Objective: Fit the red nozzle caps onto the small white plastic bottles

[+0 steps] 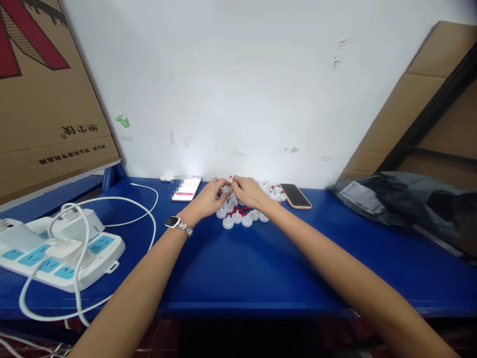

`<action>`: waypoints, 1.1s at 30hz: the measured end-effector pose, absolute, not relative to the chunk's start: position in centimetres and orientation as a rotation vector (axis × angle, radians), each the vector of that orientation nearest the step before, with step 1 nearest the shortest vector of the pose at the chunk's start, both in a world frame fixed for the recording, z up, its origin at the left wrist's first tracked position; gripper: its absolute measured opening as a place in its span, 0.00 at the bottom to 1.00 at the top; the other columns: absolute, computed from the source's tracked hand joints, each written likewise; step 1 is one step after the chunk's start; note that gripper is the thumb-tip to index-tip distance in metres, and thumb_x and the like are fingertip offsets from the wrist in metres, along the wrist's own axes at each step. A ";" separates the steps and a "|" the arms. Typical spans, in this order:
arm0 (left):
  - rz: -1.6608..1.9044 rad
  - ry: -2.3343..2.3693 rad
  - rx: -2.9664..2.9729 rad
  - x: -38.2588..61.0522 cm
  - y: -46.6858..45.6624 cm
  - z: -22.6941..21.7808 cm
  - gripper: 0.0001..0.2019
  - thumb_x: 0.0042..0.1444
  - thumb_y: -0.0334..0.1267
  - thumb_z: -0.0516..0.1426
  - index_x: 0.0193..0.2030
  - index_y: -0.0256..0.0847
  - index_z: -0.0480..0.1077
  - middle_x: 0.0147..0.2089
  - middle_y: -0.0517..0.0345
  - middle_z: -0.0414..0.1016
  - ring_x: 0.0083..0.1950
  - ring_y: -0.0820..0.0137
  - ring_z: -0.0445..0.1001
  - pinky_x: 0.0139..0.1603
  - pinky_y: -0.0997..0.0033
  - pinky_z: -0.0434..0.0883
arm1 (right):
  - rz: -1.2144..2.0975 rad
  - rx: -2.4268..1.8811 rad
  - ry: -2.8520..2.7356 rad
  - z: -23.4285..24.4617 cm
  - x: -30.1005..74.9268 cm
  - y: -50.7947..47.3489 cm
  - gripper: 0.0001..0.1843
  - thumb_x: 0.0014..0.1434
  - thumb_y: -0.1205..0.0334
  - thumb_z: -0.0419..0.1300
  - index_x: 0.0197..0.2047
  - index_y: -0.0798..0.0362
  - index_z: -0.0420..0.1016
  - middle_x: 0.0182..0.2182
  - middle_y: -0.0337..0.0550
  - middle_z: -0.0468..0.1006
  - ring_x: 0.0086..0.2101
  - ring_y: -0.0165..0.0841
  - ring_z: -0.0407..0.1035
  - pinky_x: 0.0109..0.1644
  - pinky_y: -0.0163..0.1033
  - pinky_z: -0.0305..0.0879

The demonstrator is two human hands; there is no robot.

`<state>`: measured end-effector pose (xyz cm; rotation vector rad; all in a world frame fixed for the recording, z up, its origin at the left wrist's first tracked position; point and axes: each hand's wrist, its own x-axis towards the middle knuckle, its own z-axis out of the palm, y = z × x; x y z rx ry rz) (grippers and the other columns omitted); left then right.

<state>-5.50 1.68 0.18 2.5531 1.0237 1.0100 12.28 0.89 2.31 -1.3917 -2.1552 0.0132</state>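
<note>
Power strip (97,271) sat far left, then a lit phone (187,189). Left hand (209,197) was curled round a white cap (226,189), right by the pile (237,218) of caps on the table (242,268). Right hand (249,191) had its fingertips bunched just beside it, couldn't tell on what. Then another phone (295,196), dark bag (406,199).

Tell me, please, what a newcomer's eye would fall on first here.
Probably the left grip and right grip, close together among white pieces at the back of the blue table. Then perhaps the white power strip at the table's left, and the lit phone left of the grips.
</note>
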 end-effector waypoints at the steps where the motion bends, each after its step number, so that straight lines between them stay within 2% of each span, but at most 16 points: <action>1: 1.013 0.999 2.571 -5.2 1.5 0.3 0.13 0.65 0.44 0.52 0.52 0.43 0.68 0.49 0.51 0.70 0.41 0.66 0.73 0.46 0.63 0.71 | -0.003 -1.408 -2.156 2.4 12.7 0.4 0.17 0.68 0.62 0.45 0.31 0.52 0.70 0.27 0.44 0.76 0.29 0.35 0.67 0.36 0.38 0.51; 6: 0.999 0.899 2.613 -3.9 0.5 0.5 0.17 0.67 0.48 0.48 0.55 0.43 0.68 0.47 0.51 0.69 0.43 0.65 0.72 0.46 0.64 0.70 | 0.109 -1.343 -2.062 1.7 14.2 -1.3 0.19 0.70 0.56 0.43 0.30 0.51 0.67 0.26 0.42 0.73 0.30 0.34 0.65 0.36 0.37 0.51; 11: 1.092 0.907 2.583 -2.9 -0.6 0.6 0.21 0.62 0.49 0.55 0.59 0.43 0.62 0.50 0.51 0.71 0.42 0.66 0.71 0.45 0.64 0.69 | 0.364 -1.260 -1.859 0.8 14.8 -1.7 0.21 0.69 0.55 0.42 0.26 0.51 0.61 0.22 0.37 0.66 0.27 0.31 0.60 0.33 0.37 0.51; 14: 1.110 0.879 2.552 -2.3 -1.3 0.9 0.16 0.65 0.47 0.52 0.55 0.42 0.64 0.42 0.55 0.71 0.38 0.68 0.70 0.42 0.66 0.67 | 0.437 -1.183 -1.787 0.6 15.1 -2.0 0.22 0.69 0.51 0.43 0.25 0.51 0.59 0.21 0.35 0.62 0.26 0.30 0.57 0.32 0.36 0.51; 17: 1.107 0.829 2.380 -1.6 -1.6 1.1 0.15 0.68 0.48 0.48 0.53 0.42 0.64 0.33 0.60 0.67 0.33 0.70 0.66 0.36 0.70 0.64 | 0.413 -1.096 -1.749 0.6 15.1 -2.4 0.24 0.69 0.46 0.43 0.25 0.51 0.58 0.21 0.34 0.60 0.25 0.29 0.56 0.31 0.36 0.51; 22: 1.048 0.657 2.025 -1.8 -0.4 0.9 0.19 0.66 0.54 0.47 0.35 0.40 0.64 0.29 0.61 0.62 0.31 0.72 0.62 0.34 0.71 0.64 | 0.357 -1.063 -1.765 0.7 15.3 -2.6 0.25 0.69 0.43 0.42 0.26 0.51 0.58 0.21 0.34 0.60 0.25 0.28 0.56 0.31 0.37 0.51; 25: 1.087 0.647 1.779 -3.6 1.0 1.0 0.21 0.64 0.57 0.48 0.31 0.40 0.61 0.27 0.63 0.59 0.28 0.73 0.60 0.34 0.70 0.66 | 0.315 -1.117 -1.692 1.0 16.4 -2.4 0.25 0.69 0.45 0.41 0.26 0.50 0.56 0.21 0.34 0.58 0.24 0.29 0.55 0.31 0.37 0.51; 27: 1.185 0.691 1.716 -5.2 1.8 1.2 0.20 0.62 0.56 0.51 0.34 0.40 0.63 0.30 0.61 0.63 0.30 0.72 0.63 0.36 0.69 0.67 | 0.251 -1.203 -1.731 1.0 17.2 -2.2 0.24 0.69 0.47 0.41 0.24 0.51 0.55 0.20 0.36 0.59 0.26 0.30 0.56 0.34 0.38 0.52; 29: 1.142 0.820 1.851 -6.4 2.2 1.3 0.18 0.58 0.54 0.56 0.42 0.39 0.66 0.33 0.59 0.68 0.32 0.71 0.67 0.36 0.70 0.67 | 0.151 -1.283 -1.933 0.7 17.7 -2.0 0.23 0.68 0.52 0.44 0.23 0.52 0.57 0.21 0.38 0.63 0.30 0.33 0.59 0.40 0.40 0.53; 33: 0.947 0.991 2.191 -7.3 2.2 0.9 0.19 0.56 0.50 0.60 0.48 0.41 0.67 0.31 0.61 0.70 0.32 0.70 0.69 0.35 0.70 0.65 | -0.010 -1.375 -2.255 -0.3 17.2 -2.2 0.14 0.62 0.55 0.55 0.27 0.52 0.70 0.32 0.44 0.74 0.41 0.40 0.61 0.50 0.47 0.51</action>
